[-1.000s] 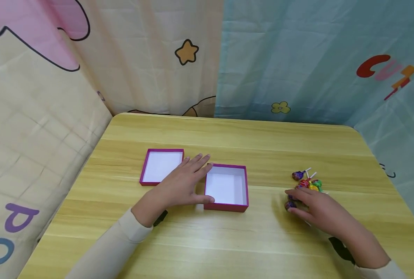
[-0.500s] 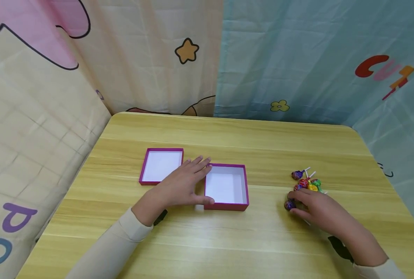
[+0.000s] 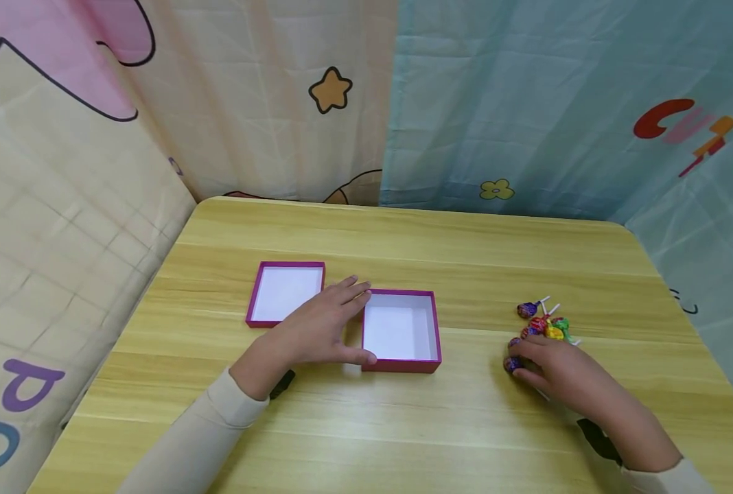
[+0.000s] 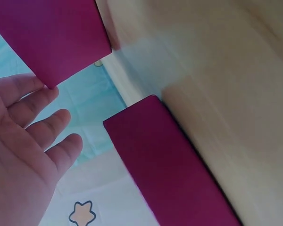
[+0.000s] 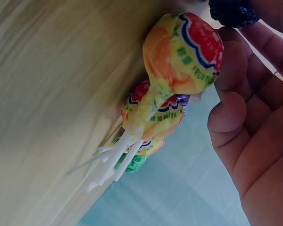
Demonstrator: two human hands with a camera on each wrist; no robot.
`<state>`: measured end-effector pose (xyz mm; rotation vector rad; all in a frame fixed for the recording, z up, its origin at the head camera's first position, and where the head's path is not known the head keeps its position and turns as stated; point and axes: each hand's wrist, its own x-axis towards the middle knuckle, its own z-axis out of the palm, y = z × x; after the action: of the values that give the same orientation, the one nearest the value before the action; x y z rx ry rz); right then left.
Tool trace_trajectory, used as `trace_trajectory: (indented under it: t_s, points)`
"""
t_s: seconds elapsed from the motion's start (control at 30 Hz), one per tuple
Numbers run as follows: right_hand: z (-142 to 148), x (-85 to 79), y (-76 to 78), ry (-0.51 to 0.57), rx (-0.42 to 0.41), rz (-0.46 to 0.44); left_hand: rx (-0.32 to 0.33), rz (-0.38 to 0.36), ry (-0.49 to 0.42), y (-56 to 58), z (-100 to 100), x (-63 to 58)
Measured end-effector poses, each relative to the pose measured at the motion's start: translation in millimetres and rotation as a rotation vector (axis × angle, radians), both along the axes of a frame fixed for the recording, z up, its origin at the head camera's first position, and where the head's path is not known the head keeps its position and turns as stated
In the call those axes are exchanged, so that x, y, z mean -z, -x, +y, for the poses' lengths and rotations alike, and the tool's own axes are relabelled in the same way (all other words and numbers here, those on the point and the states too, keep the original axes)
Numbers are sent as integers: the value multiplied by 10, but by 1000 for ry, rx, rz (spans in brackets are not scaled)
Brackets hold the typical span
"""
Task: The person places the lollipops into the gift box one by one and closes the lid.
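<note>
My left hand (image 3: 320, 322) lies along the left side of a magenta box (image 3: 400, 366) with a white inside. Its thumb is by the near corner and its fingers reach the far one; in the left wrist view, fingertips touch a corner of the box (image 4: 56, 37). At the right, my right hand (image 3: 567, 370) pinches a dark purple lollipop (image 3: 512, 364) between thumb and fingers. The right wrist view shows this dark wrapped lollipop (image 5: 233, 13) at the top, partly cut off. Right below it is a yellow-orange lollipop (image 5: 184, 54), beside the fingers.
A magenta lid (image 3: 286, 295) lies with its white inside up, left of the box. Past my right hand is a loose pile of lollipops, with a purple one (image 3: 527, 310), a yellow one (image 3: 554, 333) and a green one (image 3: 562, 324). Printed curtains hang behind the wooden table (image 3: 403, 240).
Little differs. The right hand's fingers have shifted slightly around the dark purple lollipop at the near side of the pile. The left hand stays at the box.
</note>
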<state>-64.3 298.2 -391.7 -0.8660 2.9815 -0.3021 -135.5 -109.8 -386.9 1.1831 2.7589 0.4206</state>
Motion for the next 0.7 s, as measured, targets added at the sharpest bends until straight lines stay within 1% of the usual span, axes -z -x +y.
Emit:
trace_trajectory:
  t_s: [0.23,0.4,0.47,0.57,0.7]
  points:
    - [-21,1,27,1,-5,-11,-22,-81,-34,-1,-31,-9]
    - [-34,6,47,43,-50,-36,-30,-116,-45,1,-34,2]
    - [-41,6,50,64,-67,-61,-31,-131,-54,1,-33,11]
    - [-53,-6,52,76,-69,-95,-33,-140,-61,2,-29,25]
    - [-73,-26,67,87,-75,-121,-30,-130,-55,5,-22,37]
